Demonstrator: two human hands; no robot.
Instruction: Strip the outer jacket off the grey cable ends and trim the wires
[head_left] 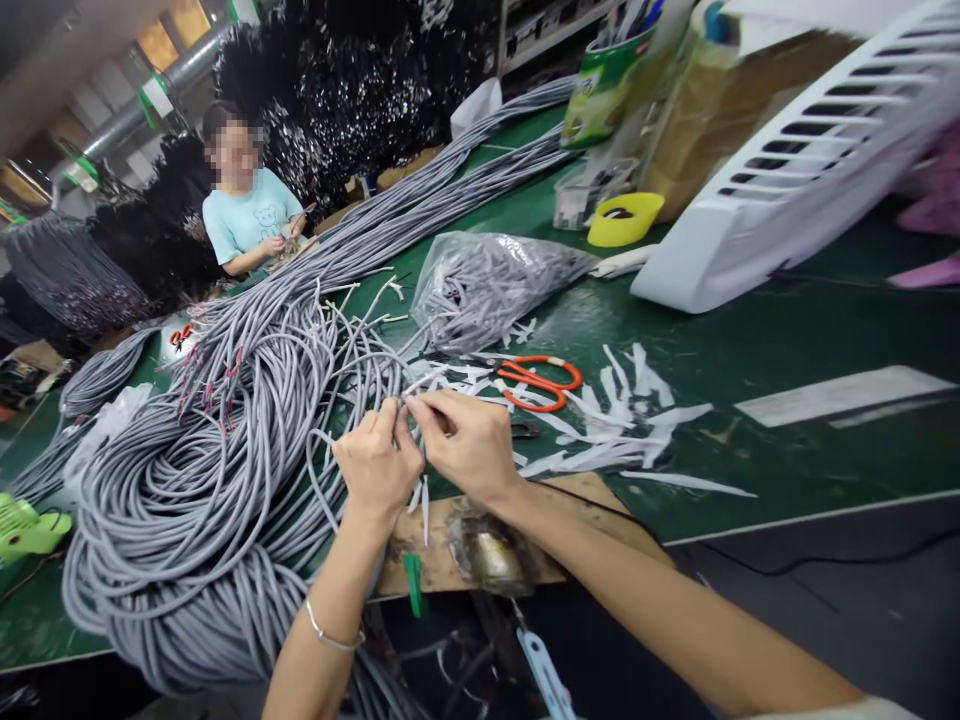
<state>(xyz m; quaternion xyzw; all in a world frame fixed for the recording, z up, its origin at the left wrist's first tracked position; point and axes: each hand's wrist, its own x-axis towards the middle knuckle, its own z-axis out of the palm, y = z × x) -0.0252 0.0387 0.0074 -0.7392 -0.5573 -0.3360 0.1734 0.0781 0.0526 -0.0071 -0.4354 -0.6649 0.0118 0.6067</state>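
My left hand [379,455] and my right hand [469,440] meet above the near edge of the bench, fingertips pinched together. Between them runs the end of a grey cable [324,440], its pale tip partly hidden by my fingers. To the left lies a large coiled heap of grey cables [187,480], several with white or coloured wire ends. Just beyond my right hand are orange-handled scissors [538,382], resting among strips of white material [645,425]. Below my hands sits a wooden board [600,520] carrying a small device [491,550].
A clear bag of short grey pieces [495,285] lies behind the scissors. Farther right are a yellow tape ring [625,218], a green can [604,90] and a white slatted plastic object [787,170]. Across the bench sits a person [251,215]. A green fan [30,530] stands at far left.
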